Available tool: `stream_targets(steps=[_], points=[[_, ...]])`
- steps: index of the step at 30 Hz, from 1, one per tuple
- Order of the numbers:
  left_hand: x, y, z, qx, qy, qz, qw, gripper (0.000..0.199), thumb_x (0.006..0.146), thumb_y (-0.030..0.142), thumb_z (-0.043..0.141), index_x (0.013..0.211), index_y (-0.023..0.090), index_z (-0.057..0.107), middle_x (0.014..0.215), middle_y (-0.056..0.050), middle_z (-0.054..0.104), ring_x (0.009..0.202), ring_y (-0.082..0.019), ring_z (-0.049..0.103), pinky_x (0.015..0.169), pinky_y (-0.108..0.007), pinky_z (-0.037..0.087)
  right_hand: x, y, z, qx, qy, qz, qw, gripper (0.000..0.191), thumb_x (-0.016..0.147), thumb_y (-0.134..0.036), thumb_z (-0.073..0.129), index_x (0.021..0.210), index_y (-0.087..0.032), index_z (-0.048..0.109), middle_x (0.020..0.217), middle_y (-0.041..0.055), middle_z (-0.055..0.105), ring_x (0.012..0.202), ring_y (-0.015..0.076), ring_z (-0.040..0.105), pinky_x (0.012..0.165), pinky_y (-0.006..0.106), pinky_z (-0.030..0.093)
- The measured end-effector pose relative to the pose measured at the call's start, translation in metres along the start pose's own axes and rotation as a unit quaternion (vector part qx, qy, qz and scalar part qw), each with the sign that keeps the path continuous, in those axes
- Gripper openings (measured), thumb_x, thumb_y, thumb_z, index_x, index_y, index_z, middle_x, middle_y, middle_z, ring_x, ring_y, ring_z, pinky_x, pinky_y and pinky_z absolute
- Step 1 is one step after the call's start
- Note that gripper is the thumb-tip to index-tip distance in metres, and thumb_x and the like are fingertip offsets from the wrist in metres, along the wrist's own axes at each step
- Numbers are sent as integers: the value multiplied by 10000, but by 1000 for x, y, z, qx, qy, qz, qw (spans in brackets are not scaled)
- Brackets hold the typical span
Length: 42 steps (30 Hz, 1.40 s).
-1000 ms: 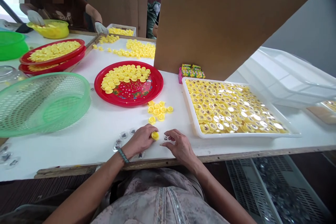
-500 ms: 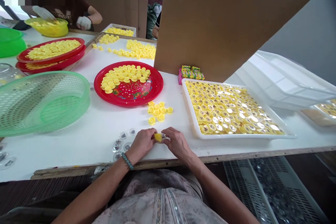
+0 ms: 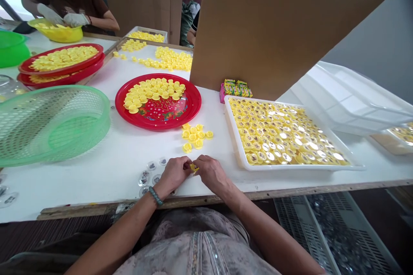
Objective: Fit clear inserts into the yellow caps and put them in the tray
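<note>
My left hand (image 3: 174, 172) and right hand (image 3: 211, 173) pinch one yellow cap (image 3: 194, 167) together, just in front of the red plate (image 3: 190, 109). I'd press squarely, keeping it level and fingertips off the loose caps (image 3: 195, 134).

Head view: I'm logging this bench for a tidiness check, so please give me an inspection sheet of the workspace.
Surface: white table with a worn wooden front edge.
Job's things: one small yellow cap pinched between both hands; loose yellow caps just beyond; clear discs beside the left wrist.
Clutter: red plate part-filled with caps; white tray full of capped pieces; green basket; small colourful boxes.
Grippers: left hand and right hand both closed on the cap.
Cables: nothing seen.
Surroundings: brown cardboard sheet upright behind the tray; a gloved co-worker at a yellow bowl.
</note>
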<state>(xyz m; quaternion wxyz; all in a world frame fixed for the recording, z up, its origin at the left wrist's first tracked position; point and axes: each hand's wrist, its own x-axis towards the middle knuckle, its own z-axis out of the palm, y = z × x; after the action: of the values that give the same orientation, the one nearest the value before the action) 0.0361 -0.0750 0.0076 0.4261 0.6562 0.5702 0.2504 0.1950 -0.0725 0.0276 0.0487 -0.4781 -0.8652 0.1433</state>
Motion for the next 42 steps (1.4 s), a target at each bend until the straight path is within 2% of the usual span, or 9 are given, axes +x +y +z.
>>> stream_targets(steps=[4,13,19,25,30,33,37,40,42], points=[[2,-4,-1,-134,-51,-29,989,130,701,255,583,783,174,643,745,-34,687,690,-178,624,602,-253,453,4,0,-7,-23,-25,-22,999,172,791,-54,483,787,-156,621,806,58,607,749,156,520,621,245,346],[15,-7,10,-237,-23,-165,957,251,580,343,744,646,165,580,634,-23,646,596,-198,642,552,-285,518,16,4,-11,12,-46,-51,998,69,762,-105,583,732,-158,615,738,23,596,719,139,529,582,232,311],[13,-2,0,-168,-23,-112,979,184,643,301,692,728,179,583,549,11,613,458,-148,580,440,-234,461,10,14,-13,-16,-41,-24,999,25,769,-148,611,756,-167,601,787,26,595,758,146,537,589,233,321],[-5,-6,-36,-99,81,-73,989,134,726,301,574,799,190,592,579,27,587,462,-133,563,433,-224,456,-12,24,-23,-49,30,41,998,83,800,-199,610,870,-155,604,954,98,594,928,219,513,786,305,382],[1,-9,-50,-43,136,-95,985,133,746,301,540,808,199,599,656,10,617,537,-143,596,486,-227,463,5,-22,-6,36,40,-108,993,157,886,-230,495,998,-164,582,1038,107,588,960,202,507,838,317,396],[5,-10,-55,35,177,-72,981,134,765,305,526,803,212,615,724,-2,654,608,-152,608,563,-241,452,27,-43,12,53,48,-177,982,248,883,-127,450,1112,-156,539,1091,94,578,965,184,498,855,300,393],[2,-13,-66,136,223,-75,962,182,801,356,496,808,222,618,729,-12,666,659,-182,604,610,-273,417,51,-47,26,19,49,-221,974,282,822,-47,468,1071,-152,553,1072,88,584,983,191,479,847,302,398],[3,-12,-70,153,207,-67,964,188,817,356,478,818,223,610,743,-14,663,659,-188,601,615,-279,412,57,-45,31,-27,47,-242,969,206,822,-62,471,981,-139,577,948,82,608,905,199,495,800,315,418],[11,-8,-68,156,194,-20,968,175,830,327,465,847,225,606,832,-14,666,692,-181,604,660,-282,425,55,-44,34,-53,54,-236,969,170,818,-72,479,938,-134,581,889,78,610,848,206,503,760,320,430]])
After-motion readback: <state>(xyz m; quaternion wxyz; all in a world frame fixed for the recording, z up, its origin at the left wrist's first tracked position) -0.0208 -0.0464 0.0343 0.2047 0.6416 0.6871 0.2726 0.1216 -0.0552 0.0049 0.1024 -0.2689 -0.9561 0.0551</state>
